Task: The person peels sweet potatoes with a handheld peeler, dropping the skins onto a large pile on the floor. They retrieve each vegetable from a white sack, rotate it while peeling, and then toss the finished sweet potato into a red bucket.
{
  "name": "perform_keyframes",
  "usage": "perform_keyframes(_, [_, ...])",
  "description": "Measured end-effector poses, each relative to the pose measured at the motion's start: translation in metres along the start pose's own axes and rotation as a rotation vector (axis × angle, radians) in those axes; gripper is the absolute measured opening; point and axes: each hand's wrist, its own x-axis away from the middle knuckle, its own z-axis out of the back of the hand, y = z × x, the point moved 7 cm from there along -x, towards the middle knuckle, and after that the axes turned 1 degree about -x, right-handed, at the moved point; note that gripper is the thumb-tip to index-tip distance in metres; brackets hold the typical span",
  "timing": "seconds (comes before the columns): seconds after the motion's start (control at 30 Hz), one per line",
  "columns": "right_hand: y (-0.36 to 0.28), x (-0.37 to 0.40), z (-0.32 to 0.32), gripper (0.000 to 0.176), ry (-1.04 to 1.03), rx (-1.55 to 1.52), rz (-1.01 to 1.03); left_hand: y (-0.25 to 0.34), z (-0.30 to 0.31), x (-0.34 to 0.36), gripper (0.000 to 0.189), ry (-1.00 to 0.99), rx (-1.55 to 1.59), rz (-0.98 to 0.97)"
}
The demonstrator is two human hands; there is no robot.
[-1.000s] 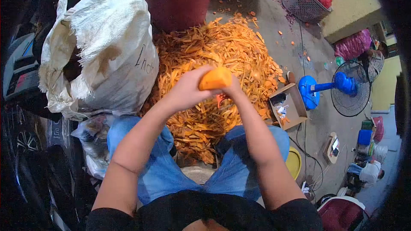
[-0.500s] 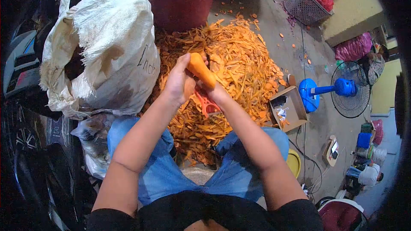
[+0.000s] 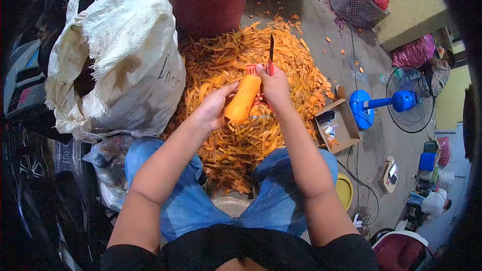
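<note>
— Floor (image 3: 321, 25) lies heaped with orange peelings (image 3: 296, 65). What changed?
— Carrot (image 3: 243, 99) tipped downward, gripped by the left hand (image 3: 215, 108); right hand (image 3: 275, 86), pinching the peeler (image 3: 254, 69), rose to its top end. Probably between strokes.

Smooth orange carrot (image 3: 243, 101) held tilted, red peeler (image 3: 252, 69) at its upper end.
</note>
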Motion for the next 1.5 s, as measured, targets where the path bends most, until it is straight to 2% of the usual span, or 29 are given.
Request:
perform_keyframes(0.07, [-0.006, -0.001, 0.004, 0.02, 0.016, 0.121, 0.052, 0.001, -0.005, 0.005, 0.034, -0.021, 0.012, 0.022])
perform_keyframes(0.13, [-0.027, -0.001, 0.02, 0.023, 0.145, 0.335, 0.175, 0.0, -0.005, 0.007, 0.034, -0.045, 0.024, 0.044])
perform_keyframes(0.17, [-0.032, -0.001, 0.024, 0.023, 0.145, 0.335, 0.176, -0.004, -0.002, 0.004, 0.034, -0.066, 0.007, 0.086])
perform_keyframes(0.23, [-0.038, 0.0, 0.046, 0.025, 0.34, 0.09, 0.181, -0.009, 0.002, 0.002, 0.034, -0.087, -0.008, 0.128])
perform_keyframes(0.27, [-0.035, -0.003, 0.05, 0.025, 0.375, -0.064, 0.19, -0.01, 0.001, 0.002, 0.034, -0.105, -0.015, 0.138])
perform_keyframes(0.3, [-0.033, -0.003, 0.05, 0.025, 0.375, -0.062, 0.192, -0.011, 0.0, 0.001, 0.035, -0.123, -0.022, 0.149])
perform_keyframes(0.37, [-0.02, -0.001, 0.04, 0.024, 0.34, -0.213, 0.054, -0.012, 0.002, -0.003, 0.035, -0.117, -0.006, 0.138])
perform_keyframes(0.4, [-0.02, 0.001, 0.026, 0.022, 0.267, -0.343, 0.096, -0.011, 0.002, -0.003, 0.035, -0.11, 0.007, 0.127])
perform_keyframes(0.43, [-0.018, 0.003, 0.018, 0.022, 0.265, -0.344, 0.097, -0.009, -0.001, -0.001, 0.035, -0.109, 0.007, 0.125])
perform_keyframes(0.53, [-0.014, 0.013, -0.005, 0.021, 0.171, -0.279, 0.096, -0.006, -0.004, 0.005, 0.033, -0.008, 0.013, 0.099])
perform_keyframes(0.6, [-0.039, 0.029, -0.014, 0.021, 0.169, -0.022, 0.321, -0.004, 0.001, 0.003, 0.031, 0.029, -0.026, 0.031])
perform_keyframes(0.73, [-0.057, 0.043, -0.015, 0.021, 0.219, 0.215, 0.383, -0.003, -0.001, 0.008, 0.031, 0.118, -0.102, 0.026])
perform_keyframes(0.83, [-0.066, 0.041, -0.007, 0.02, 0.247, 0.358, 0.447, -0.003, -0.007, 0.008, 0.027, -0.003, -0.084, 0.009])
perform_keyframes(0.9, [-0.065, 0.027, 0.025, 0.017, 0.5, 0.279, 0.593, -0.009, -0.012, 0.01, 0.029, -0.143, -0.282, 0.101])
perform_keyframes(0.97, [-0.055, 0.003, 0.078, 0.017, 0.703, 0.381, 0.582, -0.012, -0.022, 0.022, 0.031, -0.129, -0.379, 0.085])
perform_keyframes(1.03, [-0.04, -0.006, 0.114, 0.019, 0.764, 0.197, 0.223, -0.013, -0.023, 0.025, 0.033, -0.116, -0.475, 0.078])
perform_keyframes(1.13, [-0.036, -0.008, 0.114, 0.029, 0.723, 0.058, 0.258, -0.002, -0.02, 0.02, 0.035, -0.112, -0.187, 0.038])
perform_keyframes(1.17, [-0.038, -0.004, 0.107, 0.029, 0.72, 0.058, 0.26, 0.0, -0.021, 0.02, 0.035, -0.112, -0.185, 0.034])
perform_keyframes(1.23, [-0.044, 0.004, 0.068, 0.028, 0.535, -0.016, 0.245, 0.004, -0.017, 0.017, 0.034, -0.008, -0.13, 0.037])
perform_keyframes(1.27, [-0.051, 0.014, 0.054, 0.028, 0.535, -0.018, 0.246, 0.001, -0.013, 0.012, 0.033, -0.07, -0.103, 0.096])
perform_keyframes(1.33, [-0.073, 0.031, 0.021, 0.024, 0.366, 0.102, 0.383, 0.0, -0.002, 0.002, 0.033, -0.036, -0.069, 0.064])
perform_keyframes(1.4, [-0.075, 0.035, 0.016, 0.022, 0.331, 0.091, 0.421, 0.004, -0.005, 0.004, 0.033, -0.003, -0.036, 0.034])
perform_keyframes(1.43, [-0.077, 0.036, 0.013, 0.02, 0.296, 0.081, 0.459, 0.011, -0.009, 0.007, 0.032, 0.028, -0.079, -0.05])
perform_keyframes(1.47, [-0.073, 0.034, 0.022, 0.023, 0.39, 0.132, 0.445, 0.019, -0.012, 0.011, 0.032, 0.058, -0.122, -0.135])
perform_keyframes(1.5, [-0.07, 0.028, 0.027, 0.023, 0.39, 0.132, 0.445, 0.019, -0.011, 0.01, 0.032, 0.058, -0.122, -0.135])
